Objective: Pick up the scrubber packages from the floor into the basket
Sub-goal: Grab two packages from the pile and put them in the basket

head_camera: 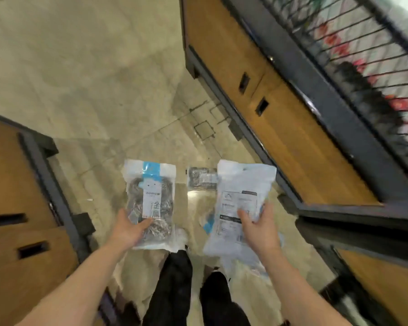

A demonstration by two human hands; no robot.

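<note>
Beyond and between the hands, a third scrubber package (201, 178) lies on the floor (80, 90). The left hand (130, 228) grasps a steel-scrubber package (151, 196) and the right hand (257, 229) a label-side package (240, 194). Lift both level toward what seems the wire basket (363, 67) beyond the right hand, then release.

Pale beige floor (92, 78), dark scrubber package (201, 178) lying flat on it, wooden cabinet (280, 128) standing alongside

Blurry, cropped, half-hidden bits
Basket (353, 57) is smeared and runs off the right edge, contents just red-white mush. Floor pack (198, 178) sits partly behind right pack (244, 184), label too tiny to read. Fingers behind left pack (151, 184) are hidden.
</note>
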